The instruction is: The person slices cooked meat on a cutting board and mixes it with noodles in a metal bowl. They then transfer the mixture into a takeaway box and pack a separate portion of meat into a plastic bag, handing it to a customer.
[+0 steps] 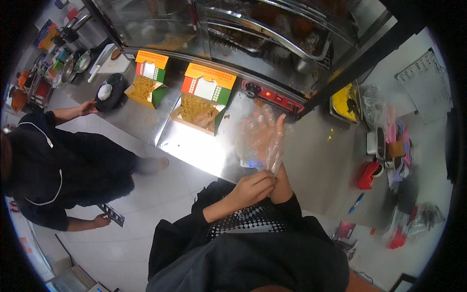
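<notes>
A clear plastic disposable glove covers my right hand [268,133], which is spread over the steel counter with nothing held in it. The bare fingers of my left hand [255,187] pinch the glove's cuff [271,168] at the right wrist. Left of the gloved hand stands an open cardboard food box [223,89] with yellow rice or noodles and a pale piece of food, perhaps meat. Another open box [160,75] with similar yellow food is farther left. Under the gloved hand, a device with a blue light [251,164] is partly hidden.
A glass warming cabinet with a red control panel [271,95] borders the counter's back. At left, a co-worker [73,153] holds a black plate [111,95]. On the right are a tray of yellow food [346,102], a red tape dispenser [369,175] and a pen [356,203].
</notes>
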The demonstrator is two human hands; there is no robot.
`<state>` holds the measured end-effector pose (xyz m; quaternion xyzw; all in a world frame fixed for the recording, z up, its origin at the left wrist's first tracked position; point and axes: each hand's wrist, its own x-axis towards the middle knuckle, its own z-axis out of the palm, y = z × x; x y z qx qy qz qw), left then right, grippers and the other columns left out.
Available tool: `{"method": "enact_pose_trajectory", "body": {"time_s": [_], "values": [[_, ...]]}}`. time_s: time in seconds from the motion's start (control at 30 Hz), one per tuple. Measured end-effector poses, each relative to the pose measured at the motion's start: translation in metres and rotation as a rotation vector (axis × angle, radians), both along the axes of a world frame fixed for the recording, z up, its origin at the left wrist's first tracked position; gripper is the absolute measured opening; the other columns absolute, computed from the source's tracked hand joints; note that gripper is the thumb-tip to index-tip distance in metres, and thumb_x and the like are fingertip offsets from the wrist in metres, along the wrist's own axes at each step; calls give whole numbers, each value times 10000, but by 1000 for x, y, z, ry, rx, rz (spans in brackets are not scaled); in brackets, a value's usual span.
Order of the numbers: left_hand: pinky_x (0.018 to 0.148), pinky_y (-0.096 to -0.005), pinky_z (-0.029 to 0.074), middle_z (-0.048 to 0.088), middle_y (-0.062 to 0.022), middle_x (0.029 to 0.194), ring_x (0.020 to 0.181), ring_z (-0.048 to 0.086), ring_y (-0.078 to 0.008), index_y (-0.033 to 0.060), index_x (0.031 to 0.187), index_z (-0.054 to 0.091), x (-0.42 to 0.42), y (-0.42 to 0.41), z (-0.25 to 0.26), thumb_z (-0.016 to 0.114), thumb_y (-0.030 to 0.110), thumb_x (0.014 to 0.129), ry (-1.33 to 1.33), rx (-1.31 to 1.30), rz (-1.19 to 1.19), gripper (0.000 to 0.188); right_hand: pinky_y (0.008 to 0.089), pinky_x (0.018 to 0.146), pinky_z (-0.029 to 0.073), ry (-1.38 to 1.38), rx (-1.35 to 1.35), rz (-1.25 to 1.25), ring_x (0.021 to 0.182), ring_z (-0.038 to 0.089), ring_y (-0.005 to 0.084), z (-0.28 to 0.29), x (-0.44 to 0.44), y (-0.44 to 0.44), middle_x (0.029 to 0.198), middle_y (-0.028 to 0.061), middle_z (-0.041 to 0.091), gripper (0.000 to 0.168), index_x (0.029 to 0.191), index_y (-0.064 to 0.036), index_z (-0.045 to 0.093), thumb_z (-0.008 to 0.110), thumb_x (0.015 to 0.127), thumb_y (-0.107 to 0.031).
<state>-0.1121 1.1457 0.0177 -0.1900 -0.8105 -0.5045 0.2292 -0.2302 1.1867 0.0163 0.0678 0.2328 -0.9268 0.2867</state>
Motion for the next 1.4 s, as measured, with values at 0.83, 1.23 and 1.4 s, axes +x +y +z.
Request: {"method": "enact_pose_trajectory", "body": {"time_s": [0.83, 1.23, 1.4], "values": [[747, -240, 398, 549, -59, 912, 864, 506, -143, 4, 880, 604, -41, -41, -34, 512, 67, 787, -622, 680, -140, 145, 303, 837, 384, 753, 809, 168, 1033, 434, 212, -32, 32, 59, 1175, 116, 410, 474, 1173, -37, 378, 569, 761, -170], [766, -315, 344, 484, -95, 893, 873, 445, -231, 54, 919, 489, -18, -22, -37, 626, 263, 687, -114, 467, 294, 341, 236, 629, 417, 335, 270, -191, 724, 498, 113, -94, 13, 37, 805, 56, 523, 179, 891, -23, 485, 547, 760, -129], [759, -343, 353, 434, -126, 972, 885, 429, -285, 44, 910, 488, -18, -24, -17, 629, 192, 658, 127, -156, 143, 325, 221, 555, 401, 484, 461, -207, 669, 483, 104, -81, 2, 39, 763, 38, 492, 197, 869, -44, 462, 557, 753, -172]]}}
